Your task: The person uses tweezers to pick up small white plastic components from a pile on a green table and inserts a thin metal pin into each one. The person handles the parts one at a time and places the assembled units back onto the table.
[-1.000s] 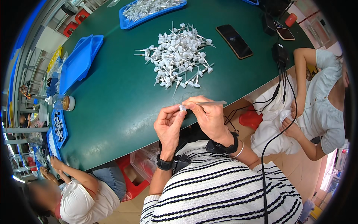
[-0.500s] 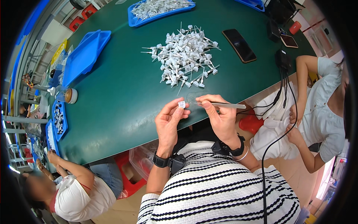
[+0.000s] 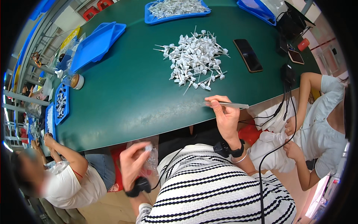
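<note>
At eight o'clock from the right hand (image 3: 225, 115), the left hand (image 3: 131, 162) is now off the table (image 3: 123, 108), whereas half a second ago the two were close together at its edge. That takes the small white piece (image 3: 148, 148) away from the tweezers (image 3: 236, 105). Blurred, the piece sits pinched between the left thumb and fingertips, above clear plastic (image 3: 152, 164). The right thumb and fingers are closed around the tweezers, whose tips point to nine o'clock over the table; whether they grip anything cannot be told. Outward from the right hand, a pile of white pieces with thin pins (image 3: 195, 59) lies at eleven o'clock, with a filled blue tray (image 3: 179, 18) beyond it, and a dark phone (image 3: 248, 56) at one o'clock.
</note>
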`<action>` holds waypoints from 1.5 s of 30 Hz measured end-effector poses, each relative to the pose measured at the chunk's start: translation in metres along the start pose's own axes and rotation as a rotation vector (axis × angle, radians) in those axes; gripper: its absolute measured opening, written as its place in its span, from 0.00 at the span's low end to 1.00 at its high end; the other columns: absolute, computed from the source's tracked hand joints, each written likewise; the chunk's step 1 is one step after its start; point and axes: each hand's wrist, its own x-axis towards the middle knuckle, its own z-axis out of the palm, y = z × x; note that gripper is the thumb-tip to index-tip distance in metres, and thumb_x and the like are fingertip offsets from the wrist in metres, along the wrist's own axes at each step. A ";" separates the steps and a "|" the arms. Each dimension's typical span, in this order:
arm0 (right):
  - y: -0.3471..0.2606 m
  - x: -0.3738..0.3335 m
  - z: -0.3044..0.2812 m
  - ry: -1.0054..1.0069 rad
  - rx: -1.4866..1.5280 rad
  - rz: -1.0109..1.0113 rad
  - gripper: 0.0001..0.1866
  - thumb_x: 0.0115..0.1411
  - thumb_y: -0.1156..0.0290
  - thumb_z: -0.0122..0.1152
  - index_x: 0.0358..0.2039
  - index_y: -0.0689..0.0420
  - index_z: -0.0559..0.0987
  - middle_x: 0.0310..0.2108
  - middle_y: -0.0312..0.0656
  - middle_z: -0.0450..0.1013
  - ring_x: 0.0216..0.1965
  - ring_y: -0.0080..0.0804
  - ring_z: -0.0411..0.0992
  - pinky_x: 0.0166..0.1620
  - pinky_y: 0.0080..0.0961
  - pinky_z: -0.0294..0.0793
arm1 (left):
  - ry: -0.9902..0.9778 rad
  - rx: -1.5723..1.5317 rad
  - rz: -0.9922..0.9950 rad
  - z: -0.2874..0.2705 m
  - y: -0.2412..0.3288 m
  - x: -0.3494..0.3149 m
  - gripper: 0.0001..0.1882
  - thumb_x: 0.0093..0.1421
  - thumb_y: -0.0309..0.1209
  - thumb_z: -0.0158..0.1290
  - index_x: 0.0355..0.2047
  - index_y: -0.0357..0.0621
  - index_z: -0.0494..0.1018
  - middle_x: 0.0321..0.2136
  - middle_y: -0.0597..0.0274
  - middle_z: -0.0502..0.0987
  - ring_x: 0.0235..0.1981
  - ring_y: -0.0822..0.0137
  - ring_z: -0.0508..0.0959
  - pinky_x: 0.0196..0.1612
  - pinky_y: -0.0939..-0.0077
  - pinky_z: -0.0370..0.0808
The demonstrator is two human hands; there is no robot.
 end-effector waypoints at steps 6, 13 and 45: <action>0.027 0.009 -0.003 0.003 0.002 0.018 0.13 0.67 0.68 0.59 0.37 0.68 0.79 0.33 0.42 0.81 0.32 0.27 0.80 0.36 0.19 0.76 | 0.267 0.369 0.211 0.005 0.016 0.001 0.10 0.54 0.19 0.60 0.38 0.34 0.79 0.31 0.53 0.81 0.28 0.67 0.79 0.35 0.77 0.75; 0.030 0.007 -0.016 0.080 0.025 0.060 0.13 0.68 0.68 0.58 0.38 0.69 0.79 0.34 0.44 0.80 0.33 0.27 0.80 0.37 0.20 0.77 | 0.049 0.598 0.884 0.126 0.066 0.138 0.12 0.54 0.19 0.58 0.39 0.41 0.78 0.29 0.55 0.75 0.30 0.55 0.78 0.33 0.64 0.74; -0.022 -0.013 0.035 -0.054 0.298 -0.003 0.14 0.70 0.68 0.53 0.40 0.68 0.77 0.40 0.50 0.78 0.42 0.35 0.79 0.47 0.30 0.81 | -0.246 -0.822 0.067 0.117 0.017 0.114 0.12 0.67 0.28 0.54 0.48 0.38 0.71 0.37 0.51 0.82 0.31 0.73 0.81 0.30 0.85 0.75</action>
